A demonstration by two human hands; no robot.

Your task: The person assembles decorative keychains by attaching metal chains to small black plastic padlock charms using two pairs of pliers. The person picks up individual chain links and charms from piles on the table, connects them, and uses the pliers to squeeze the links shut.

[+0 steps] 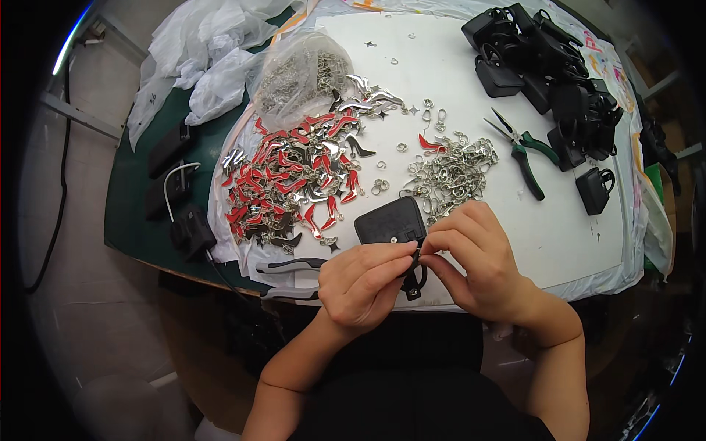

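Note:
A small black leather-like pouch (387,223) with a metal snap and a short strap loop lies at the front of the table. My left hand (360,283) is closed on its strap end, fingertips together. Opposite it, my right hand (474,257) pinches something tiny at the same spot; the fingers hide what it is. Grey-handled pliers (290,266) lie beside my left hand, their jaws covered. Just beyond my right hand spreads a pile of silver clasps and rings (456,173).
Red and silver shoe-shaped charms (287,173) are heaped at left, below a clear bag of metal parts (305,77). Green-handled pliers (526,151) rest at right, near stacked black pouches (544,66). Black boxy devices with a white cable (170,184) sit at the left edge.

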